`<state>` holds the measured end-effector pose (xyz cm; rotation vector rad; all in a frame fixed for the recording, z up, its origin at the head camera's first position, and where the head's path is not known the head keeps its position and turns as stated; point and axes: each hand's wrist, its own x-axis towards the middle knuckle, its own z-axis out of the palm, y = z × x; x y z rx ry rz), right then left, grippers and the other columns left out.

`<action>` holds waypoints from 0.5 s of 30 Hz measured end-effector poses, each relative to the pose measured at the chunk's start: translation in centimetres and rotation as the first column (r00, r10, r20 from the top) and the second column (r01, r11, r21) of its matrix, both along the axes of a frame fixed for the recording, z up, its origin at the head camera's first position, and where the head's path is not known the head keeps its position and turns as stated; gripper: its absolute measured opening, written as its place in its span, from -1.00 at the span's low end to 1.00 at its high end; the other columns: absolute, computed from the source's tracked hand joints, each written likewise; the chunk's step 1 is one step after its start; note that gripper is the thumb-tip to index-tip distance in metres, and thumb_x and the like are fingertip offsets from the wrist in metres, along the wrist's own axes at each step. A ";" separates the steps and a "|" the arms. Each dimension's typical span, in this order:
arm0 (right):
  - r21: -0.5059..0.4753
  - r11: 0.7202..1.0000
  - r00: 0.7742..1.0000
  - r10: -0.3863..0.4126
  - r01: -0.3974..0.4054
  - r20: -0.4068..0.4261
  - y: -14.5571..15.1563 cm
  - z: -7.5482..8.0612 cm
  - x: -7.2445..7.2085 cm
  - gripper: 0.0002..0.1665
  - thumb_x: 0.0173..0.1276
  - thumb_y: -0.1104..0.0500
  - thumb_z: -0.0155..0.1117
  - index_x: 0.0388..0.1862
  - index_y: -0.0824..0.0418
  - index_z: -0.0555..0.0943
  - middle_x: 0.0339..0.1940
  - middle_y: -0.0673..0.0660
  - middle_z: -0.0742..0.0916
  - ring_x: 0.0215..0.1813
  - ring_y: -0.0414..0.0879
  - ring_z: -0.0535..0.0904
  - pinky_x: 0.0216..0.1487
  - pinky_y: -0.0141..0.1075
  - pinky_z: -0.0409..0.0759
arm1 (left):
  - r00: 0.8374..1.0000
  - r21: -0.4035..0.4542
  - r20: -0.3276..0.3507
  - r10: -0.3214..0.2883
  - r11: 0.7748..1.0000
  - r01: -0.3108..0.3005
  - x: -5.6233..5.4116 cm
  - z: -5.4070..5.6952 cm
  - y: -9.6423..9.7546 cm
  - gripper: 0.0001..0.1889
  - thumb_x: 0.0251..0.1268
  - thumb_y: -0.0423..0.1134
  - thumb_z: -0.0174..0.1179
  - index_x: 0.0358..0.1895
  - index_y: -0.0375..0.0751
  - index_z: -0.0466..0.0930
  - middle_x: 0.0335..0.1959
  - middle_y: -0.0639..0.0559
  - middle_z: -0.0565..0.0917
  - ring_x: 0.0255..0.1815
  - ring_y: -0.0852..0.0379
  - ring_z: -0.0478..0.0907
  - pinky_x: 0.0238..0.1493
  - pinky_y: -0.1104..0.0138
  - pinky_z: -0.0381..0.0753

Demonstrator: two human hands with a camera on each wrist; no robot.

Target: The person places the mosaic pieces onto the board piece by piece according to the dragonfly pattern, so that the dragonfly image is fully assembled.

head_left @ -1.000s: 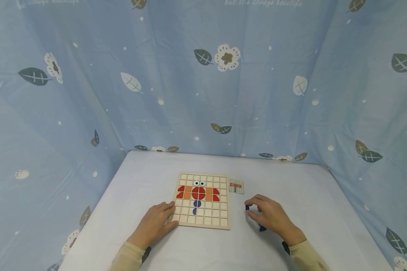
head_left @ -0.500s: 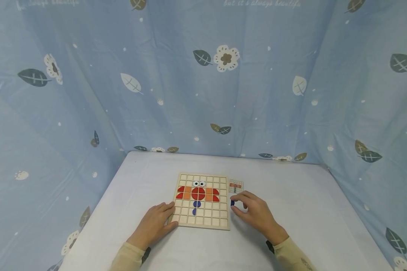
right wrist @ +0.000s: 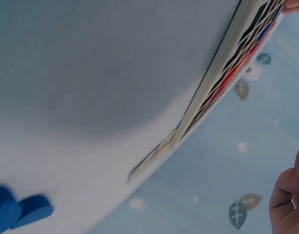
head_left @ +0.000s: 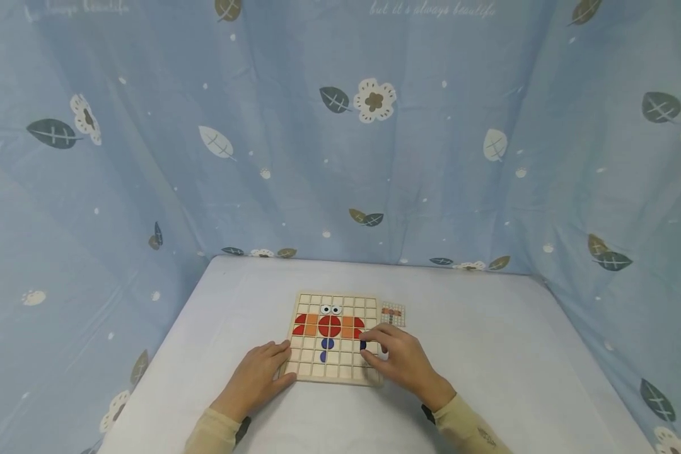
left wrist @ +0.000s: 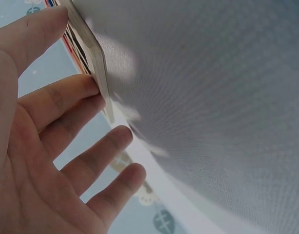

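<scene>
A wooden grid board (head_left: 340, 381) lies on the table, bearing a red circle (head_left: 329, 326), orange squares (head_left: 347, 326), red quarter pieces, googly eyes (head_left: 331, 309) and blue rounded pieces (head_left: 327, 343) below the circle. My left hand (head_left: 260, 377) rests at the board's near left corner; in the left wrist view its fingertips (left wrist: 91, 85) touch the edge, with fingers spread. Between thumb and index finger, my right hand (head_left: 405, 361) pinches a small blue piece (head_left: 363, 345) over the board's right side. In the right wrist view, the right hand (right wrist: 289, 200) shows only partly.
A small picture card (head_left: 393, 313) with a similar pattern lies beside the board's upper right. Blue blocks (right wrist: 33, 209) lie on the white table (head_left: 488, 328), hidden behind the right arm in the head view. A patterned blue curtain (head_left: 295, 157) surrounds the table.
My right hand has carried the blue piece leftward from the table at right to over the board's right side. The left hand has stayed at the corner.
</scene>
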<state>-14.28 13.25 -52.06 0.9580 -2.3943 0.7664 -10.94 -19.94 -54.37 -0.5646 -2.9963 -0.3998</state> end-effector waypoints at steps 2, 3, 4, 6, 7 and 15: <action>0.006 1.000 1.000 0.010 -0.010 0.012 -0.6 0.0 0.1 -0.69 0.21 0.05 0.57 -0.07 0.00 0.74 -0.14 -0.18 0.70 -0.40 -0.24 0.55 -0.41 -0.58 0.47 | 1.000 0.002 0.002 0.002 1.000 -0.002 0.1 0.0 0.0 -0.35 0.28 0.13 0.36 0.25 -0.33 0.61 0.34 -0.09 0.57 0.34 -0.17 0.48 0.37 -0.08 0.44; 0.008 1.000 1.000 0.014 -0.014 0.008 -0.9 0.0 0.1 -0.70 0.20 0.05 0.57 -0.08 -0.01 0.75 -0.15 -0.18 0.70 -0.40 -0.24 0.55 -0.40 -0.59 0.47 | 1.000 0.003 0.002 0.002 1.000 -0.002 0.1 0.0 0.0 -0.35 0.28 0.13 0.36 0.25 -0.33 0.61 0.34 -0.09 0.57 0.34 -0.17 0.48 0.36 -0.08 0.44; 0.012 1.000 1.000 0.014 -0.014 0.007 -1.2 0.0 0.1 -0.70 0.20 0.05 0.57 -0.08 -0.01 0.75 -0.16 -0.18 0.70 -0.40 -0.26 0.55 -0.40 -0.60 0.48 | 1.000 0.006 0.002 0.002 1.000 -0.003 0.1 0.0 0.0 -0.35 0.28 0.13 0.36 0.25 -0.33 0.61 0.34 -0.09 0.57 0.34 -0.17 0.48 0.36 -0.08 0.44; 0.019 1.000 1.000 0.016 -0.016 0.003 -1.8 -0.1 0.1 -0.70 0.19 0.05 0.58 -0.08 -0.02 0.76 -0.19 -0.18 0.70 -0.39 -0.27 0.54 -0.39 -0.59 0.48 | 1.000 0.007 0.000 0.001 1.000 -0.001 0.1 -0.1 0.0 -0.35 0.28 0.12 0.36 0.24 -0.33 0.62 0.33 -0.10 0.57 0.34 -0.17 0.48 0.36 -0.09 0.44; 0.024 1.000 1.000 0.016 -0.016 0.005 -2.0 -0.2 0.1 -0.70 0.19 0.05 0.57 -0.09 -0.01 0.76 -0.19 -0.17 0.70 -0.38 -0.27 0.54 -0.39 -0.59 0.49 | 1.000 0.011 0.000 0.000 1.000 0.000 0.1 0.0 0.0 -0.35 0.27 0.12 0.37 0.24 -0.33 0.62 0.33 -0.10 0.57 0.33 -0.17 0.48 0.35 -0.09 0.44; 0.149 0.989 0.997 0.004 -0.015 0.077 -4.1 -0.4 0.0 -0.71 0.20 0.00 0.57 -0.10 0.00 0.78 -0.15 -0.12 0.75 -0.15 -0.24 0.67 -0.16 -0.35 0.70 | 1.000 0.007 -0.007 -0.011 1.000 0.011 0.1 0.1 0.0 -0.36 0.28 0.11 0.37 0.24 -0.34 0.62 0.33 -0.11 0.58 0.33 -0.18 0.49 0.34 -0.09 0.46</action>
